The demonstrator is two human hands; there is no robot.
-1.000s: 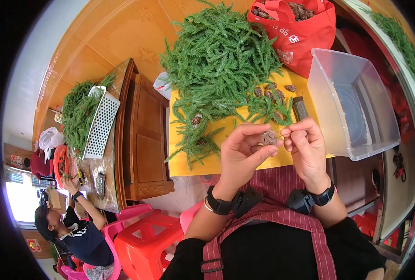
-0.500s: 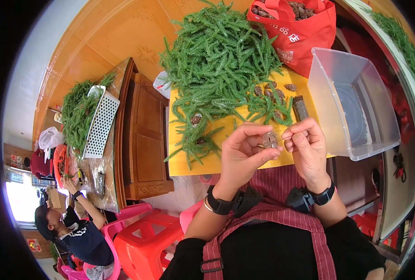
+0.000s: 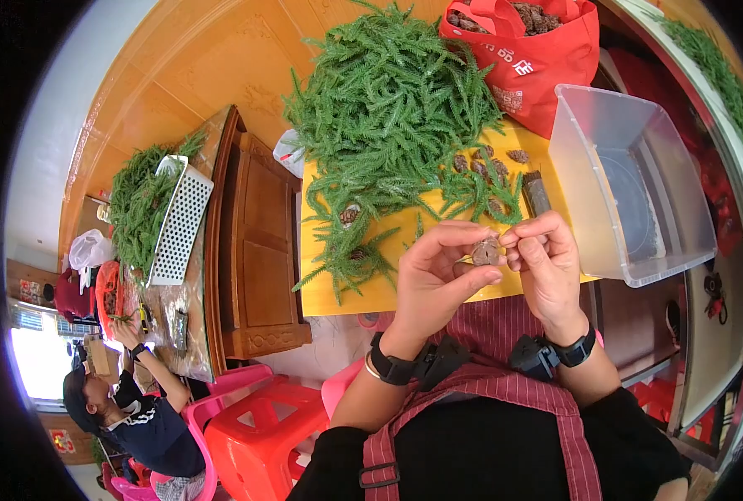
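Between the thumb and fingers of my left hand (image 3: 437, 271) is a brown pine cone (image 3: 485, 251), held above the near edge of the yellow table (image 3: 321, 294). My right hand (image 3: 548, 269) is closed in a pinch right beside the cone; whatever its fingertips hold is too small to make out. Just beyond my hands lie green artificial pine sprigs (image 3: 472, 194), some with cones on them. Several loose pine cones (image 3: 518, 156) rest near a dark bundle of thin rods (image 3: 536, 194).
A large heap of green sprigs (image 3: 388, 108) covers the table's far side. Behind it stands a red bag (image 3: 547, 71) of pine cones; at right is a clear plastic bin (image 3: 639, 271). At left, a co-worker (image 3: 150, 426) sits by a white perforated basket (image 3: 181, 225) and red stools (image 3: 259, 434).
My right hand has shifted slightly left, bringing its fingertips against or very near the pine cone. The cone has turned a little in my left hand.
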